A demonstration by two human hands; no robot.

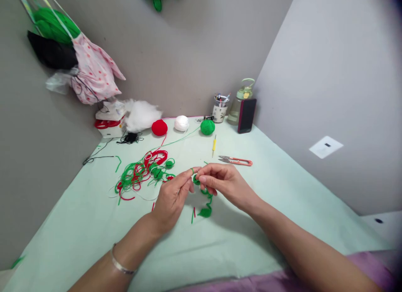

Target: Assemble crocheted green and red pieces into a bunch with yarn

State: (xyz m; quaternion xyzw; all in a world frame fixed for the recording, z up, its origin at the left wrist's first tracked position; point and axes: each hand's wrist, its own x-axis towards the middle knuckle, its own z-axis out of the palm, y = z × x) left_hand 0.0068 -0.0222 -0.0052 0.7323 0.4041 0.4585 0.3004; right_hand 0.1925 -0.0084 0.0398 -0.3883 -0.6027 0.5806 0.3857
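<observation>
My left hand (172, 198) is closed, with green yarn looped round its index fingertip. My right hand (225, 182) pinches close beside it, fingertips nearly touching the left ones. Between them is a small green crocheted piece (196, 180), partly covered by the fingers. A thin, pale sliver shows at the right fingertips, too small to name. Below the right hand hangs a curly green strand ending in a green crocheted leaf (205, 212) near the tabletop. A tangle of red, green and white yarn (136, 174) lies left of my hands, with small green crocheted pieces (157, 171) at its edge.
Beyond my hands lie a yellow-handled crochet hook (214, 146) and orange thread snips (237, 161). Red (159, 127), white (181, 123) and green (207, 127) yarn balls line the back. A phone (246, 116) leans against a bottle (235, 110). White stuffing (143, 116) sits back left.
</observation>
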